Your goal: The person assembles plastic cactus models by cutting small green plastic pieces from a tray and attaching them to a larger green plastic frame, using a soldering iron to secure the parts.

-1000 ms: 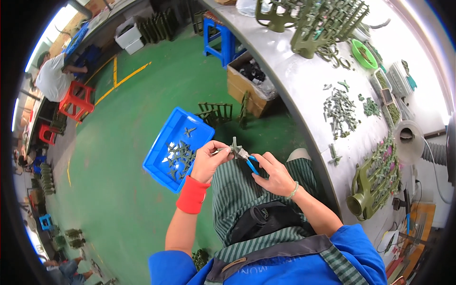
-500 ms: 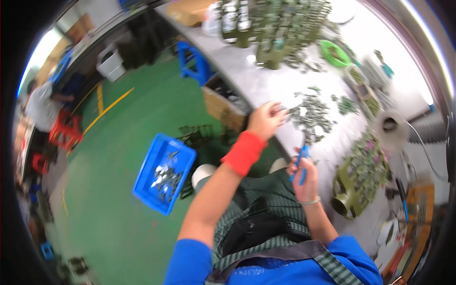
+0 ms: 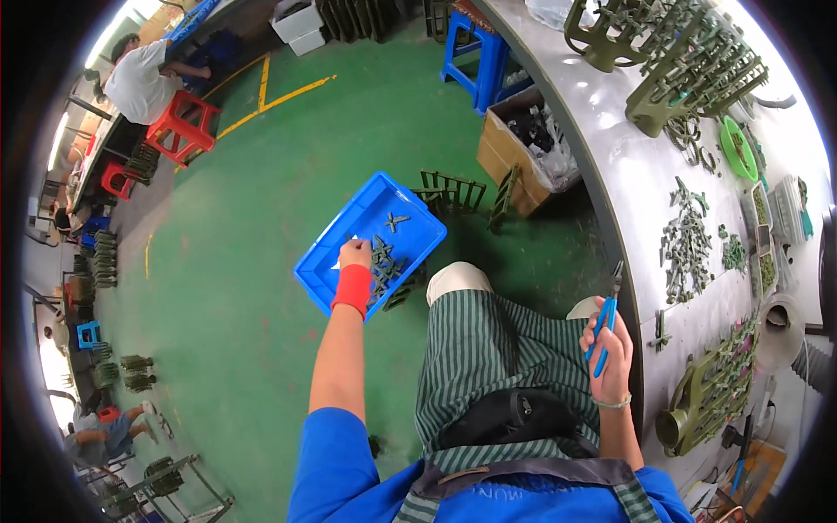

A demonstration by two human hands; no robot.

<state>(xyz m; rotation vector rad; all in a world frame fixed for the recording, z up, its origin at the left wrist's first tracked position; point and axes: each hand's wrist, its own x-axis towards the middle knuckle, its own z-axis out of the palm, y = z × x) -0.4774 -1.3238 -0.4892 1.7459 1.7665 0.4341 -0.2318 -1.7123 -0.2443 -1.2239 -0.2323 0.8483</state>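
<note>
My left hand (image 3: 356, 254), above a red wristband, reaches inside the blue bin (image 3: 319, 241). Its fingers are curled closed, and whatever they grip is too small to make out. Beside it in the bin lie several small dark green branched pieces (image 3: 383, 261). My right hand (image 3: 615, 353) is closed round the blue handles of a pair of cutting pliers (image 3: 603, 336), jaws pointing up, close to the bench edge. On the bench beyond rests a heap of small green pieces (image 3: 684, 244). One lone piece (image 3: 661, 331) lies nearer me.
Large olive green moulded frames (image 3: 645, 105) stand at the bench's far end; another (image 3: 680, 427) lies at right. A green bowl (image 3: 738, 148) sits along the back. On the floor are a cardboard box (image 3: 514, 166) and a blue stool (image 3: 471, 65). A person (image 3: 139, 83) sits far left.
My left hand has gone from beside the bench heap down left into the blue bin. The view has swung left; my right hand still holds the pliers.
</note>
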